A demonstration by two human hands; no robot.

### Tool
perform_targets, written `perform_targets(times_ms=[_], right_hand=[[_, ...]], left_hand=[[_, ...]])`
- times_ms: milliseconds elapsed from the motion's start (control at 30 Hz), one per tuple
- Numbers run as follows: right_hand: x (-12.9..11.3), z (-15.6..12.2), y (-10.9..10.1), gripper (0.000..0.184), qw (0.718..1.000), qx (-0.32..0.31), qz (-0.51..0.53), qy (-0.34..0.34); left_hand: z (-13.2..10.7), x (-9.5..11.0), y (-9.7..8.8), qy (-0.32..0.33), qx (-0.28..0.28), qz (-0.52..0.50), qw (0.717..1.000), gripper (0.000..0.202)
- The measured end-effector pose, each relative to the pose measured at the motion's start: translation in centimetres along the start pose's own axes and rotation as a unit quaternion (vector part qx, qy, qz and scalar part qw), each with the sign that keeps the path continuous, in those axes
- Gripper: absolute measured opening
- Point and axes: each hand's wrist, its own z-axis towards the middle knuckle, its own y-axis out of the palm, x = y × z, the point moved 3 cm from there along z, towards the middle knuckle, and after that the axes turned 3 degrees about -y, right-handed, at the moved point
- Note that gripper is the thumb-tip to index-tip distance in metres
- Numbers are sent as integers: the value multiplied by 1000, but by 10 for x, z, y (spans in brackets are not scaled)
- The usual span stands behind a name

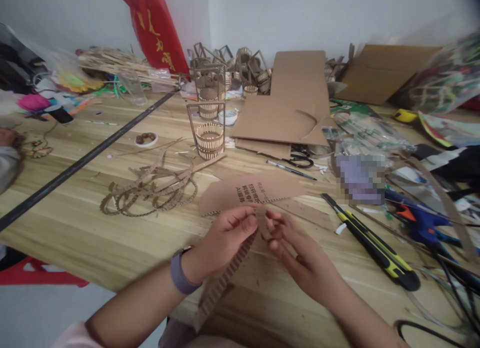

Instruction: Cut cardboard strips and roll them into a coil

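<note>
Between my two hands is a corrugated cardboard strip (229, 274), its ridged edge running down toward my lap. My left hand (234, 230), with a watch on the wrist, pinches the strip's upper end between thumb and fingers. The fingers of my right hand (294, 245) are curled on the other side of that same end. Just beyond them lies a flat piece of brown cardboard (225, 192) with printed characters. To the right of my right hand rests a yellow-and-black utility knife (371, 243), its blade end pointing away from me.
Coiled cardboard strips (150, 188) lie at left, near a small handled basket (210, 140). A long dark bar (93, 155) crosses the table. Scissors (300, 159), a pen (291, 170), cardboard sheets (277, 118) and a blue glue gun (420, 218) sit beyond. Another person's hand (11, 138) shows far left.
</note>
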Motion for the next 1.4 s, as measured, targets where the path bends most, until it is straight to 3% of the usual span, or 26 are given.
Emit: perform_targets(times_ms=[133,267,333,400,467,500,567,633,667,733,833,933,1067,1133,1200,1267,1333,1400], right_hand=[[4,-5,21,36,984,-49,136,104],[6,-9,30,41,968,-29,191,162],[12,-9,26,41,973,2,154,171],[19,-8,18,38,983,44,73,163],[25,-8,9,30,987,80,-13,139],[26,-8,5,26,987,85,-48,125],[25,-7,2,21,991,61,-87,87],[18,-7,2,18,995,23,-90,39],[13,-7,1,16,996,18,-83,19],[4,-7,-2,14,996,44,-73,-8],[-6,-9,-4,12,992,104,-68,-38],[-10,-13,2,13,985,141,-79,-56],[-8,-20,23,36,991,118,-54,-43],[-7,-24,31,39,990,130,-30,-39],[-4,-26,33,35,985,171,5,-2],[-1,-24,29,30,975,204,60,60],[-3,-17,17,27,961,219,128,107],[-10,-8,-1,25,936,250,212,129]], left_hand=[[-1,-10,2,-95,31,-172,980,35],[4,-15,-2,-121,63,-187,973,37],[9,-14,-12,-91,119,-120,982,34],[11,-11,-26,-42,205,11,978,34],[10,-3,-39,24,280,189,941,41],[8,2,-41,75,292,279,912,46],[6,10,-34,182,216,444,851,52],[3,9,-17,243,62,559,791,51],[2,6,-9,238,-4,594,769,48],[-1,1,2,183,-69,629,753,43],[-6,-2,10,106,-78,632,764,49],[-13,-2,12,78,-57,600,794,46],[-21,-8,18,79,-4,517,852,37],[-24,-12,25,118,6,493,862,31],[-26,-16,34,182,-10,512,839,30],[-27,-17,41,235,-36,573,785,35],[-25,-14,44,244,-65,630,734,40],[-25,-6,43,234,-103,663,704,48]])
